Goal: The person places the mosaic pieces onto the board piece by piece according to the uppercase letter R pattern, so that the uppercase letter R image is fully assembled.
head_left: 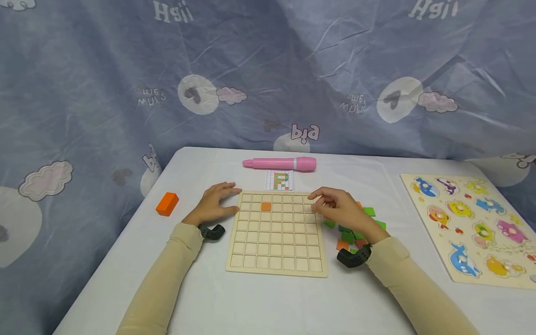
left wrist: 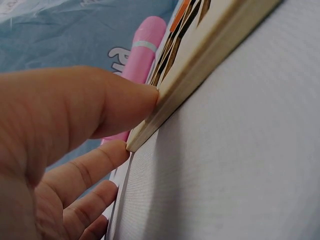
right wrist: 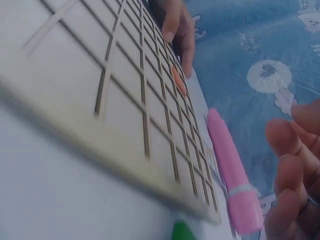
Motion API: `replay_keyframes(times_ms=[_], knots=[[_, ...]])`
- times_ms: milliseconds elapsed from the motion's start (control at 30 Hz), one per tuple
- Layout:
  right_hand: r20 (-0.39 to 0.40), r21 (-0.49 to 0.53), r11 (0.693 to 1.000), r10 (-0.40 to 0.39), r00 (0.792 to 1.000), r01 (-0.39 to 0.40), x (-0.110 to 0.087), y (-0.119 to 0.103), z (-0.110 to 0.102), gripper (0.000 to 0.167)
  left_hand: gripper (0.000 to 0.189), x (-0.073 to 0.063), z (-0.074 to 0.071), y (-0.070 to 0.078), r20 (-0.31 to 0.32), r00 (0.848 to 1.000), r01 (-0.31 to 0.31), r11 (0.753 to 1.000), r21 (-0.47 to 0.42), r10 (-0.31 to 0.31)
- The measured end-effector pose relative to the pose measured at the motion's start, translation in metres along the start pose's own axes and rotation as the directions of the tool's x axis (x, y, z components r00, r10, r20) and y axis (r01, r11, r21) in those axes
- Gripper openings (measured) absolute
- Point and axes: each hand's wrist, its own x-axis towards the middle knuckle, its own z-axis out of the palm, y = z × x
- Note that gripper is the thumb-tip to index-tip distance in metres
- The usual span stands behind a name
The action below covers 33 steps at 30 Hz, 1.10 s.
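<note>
A square wooden grid board (head_left: 276, 237) lies in the middle of the table, with a single orange square tile (head_left: 266, 206) in one cell near its back edge. My left hand (head_left: 214, 204) is at the board's back left corner, thumb and forefinger apart. In the left wrist view the thumb (left wrist: 125, 102) touches the board's side edge. Over the board's right edge hovers my right hand (head_left: 341, 209), fingers loosely bent; nothing shows between them in the right wrist view. Partly hidden beneath it is a loose pile of green, orange and reddish square tiles (head_left: 347, 237).
Behind the board lies a pattern card (head_left: 279, 180) showing a letter R in coloured squares. A pink marker-shaped tube (head_left: 276, 163) lies beyond it. An orange block (head_left: 167, 204) is at the left, and an animal puzzle board (head_left: 473, 223) takes up the right side.
</note>
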Motion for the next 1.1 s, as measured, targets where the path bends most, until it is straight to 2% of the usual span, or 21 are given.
replay_keyframes(times_ms=[233,500,667,1100], knots=[[-0.062,0.006,0.999,0.047,0.997,-0.047,-0.033,0.009,-0.025,0.031,0.061,-0.002,-0.001,0.0,0.0,1.0,0.006,1.0,0.013,-0.006],[-0.122,-0.067,0.997,-0.033,0.992,0.025,-0.063,0.025,-0.052,0.028,0.061,-0.001,0.0,0.0,-0.005,1.0,0.003,1.0,0.008,-0.003],[-0.157,-0.093,0.995,-0.055,0.986,0.041,-0.078,0.034,-0.066,0.025,0.061,0.0,0.001,0.0,-0.004,1.0,0.004,1.0,0.006,-0.004],[-0.234,-0.162,0.984,0.041,0.971,-0.08,-0.114,0.059,-0.102,0.023,0.061,0.0,0.001,0.0,-0.003,1.0,0.013,1.0,-0.006,-0.013]])
